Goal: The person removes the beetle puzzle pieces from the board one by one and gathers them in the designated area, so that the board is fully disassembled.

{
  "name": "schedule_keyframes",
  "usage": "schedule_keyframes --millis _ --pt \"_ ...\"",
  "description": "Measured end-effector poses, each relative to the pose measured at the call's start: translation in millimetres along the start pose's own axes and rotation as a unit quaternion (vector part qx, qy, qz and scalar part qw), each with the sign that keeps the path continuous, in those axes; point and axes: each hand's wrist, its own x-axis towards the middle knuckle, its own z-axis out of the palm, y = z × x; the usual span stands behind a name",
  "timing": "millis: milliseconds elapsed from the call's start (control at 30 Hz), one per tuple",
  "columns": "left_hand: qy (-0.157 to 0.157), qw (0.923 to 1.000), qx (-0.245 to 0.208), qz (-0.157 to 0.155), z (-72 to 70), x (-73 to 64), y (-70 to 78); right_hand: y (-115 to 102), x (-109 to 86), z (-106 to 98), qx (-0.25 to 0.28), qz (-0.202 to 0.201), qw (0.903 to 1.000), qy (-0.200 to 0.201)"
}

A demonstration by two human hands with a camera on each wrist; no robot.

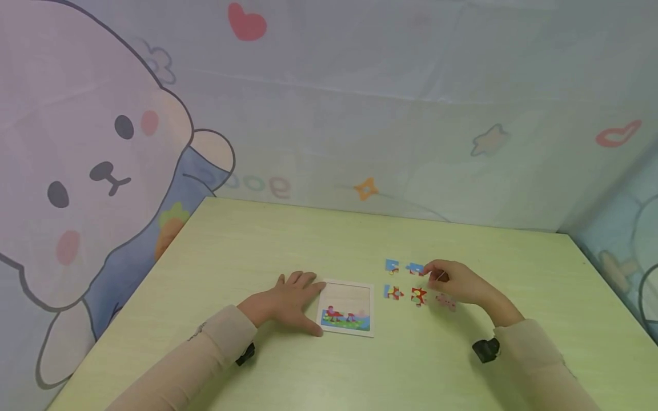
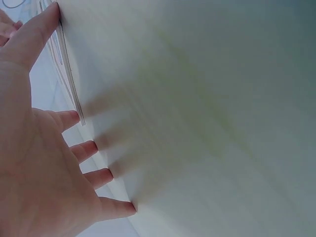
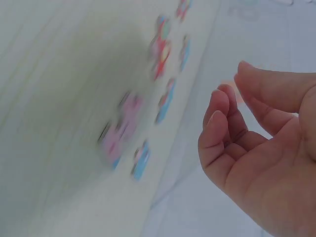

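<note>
My left hand (image 1: pixel 289 301) lies with fingers spread at the left side of a square puzzle tray (image 1: pixel 347 333). Its thumb and index finger touch the tray's left corners. A strip of assembled picture (image 1: pixel 360 324) in blue, green and red fills the tray's lower part. In the left wrist view, the tray's edge (image 2: pixel 69 74) runs beside the thumb and fingers. To the right, my right hand (image 1: pixel 459 282) hovers over loose puzzle pieces, fingers loosely curled. The right wrist view shows nothing between thumb and fingers. Nearest its fingertips in the head view is a blue puzzle piece (image 1: pixel 414 268).
Other loose pieces lie right of the tray: a blue-cornered piece (image 1: pixel 391 265), a red and blue piece (image 1: pixel 393 292), a red piece (image 1: pixel 418 295) and pink pieces (image 3: pixel 121 128). A printed cloth (image 1: pixel 411 114) hangs behind the table (image 1: pixel 288 240).
</note>
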Motion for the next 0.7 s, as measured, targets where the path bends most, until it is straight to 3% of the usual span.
schedule_keyframes --millis 233,333,533,700 --pt "-0.001 1.0 -0.001 0.0 -0.5 -1.0 0.3 -34.2 15.9 28.2 0.046 0.004 0.9985 0.029" --pt "-0.002 1.0 0.002 -0.001 -0.6 -1.5 0.7 -46.5 23.5 42.1 0.068 -0.006 0.9975 0.021" --pt "-0.005 0.9999 0.008 -0.005 -0.8 -1.8 1.5 -71.2 34.8 65.5 0.047 -0.053 0.9974 0.005" --pt "-0.004 0.9999 0.009 -0.006 -1.8 -2.5 2.1 -85.5 41.7 81.0 0.051 -0.064 0.9964 -0.019"
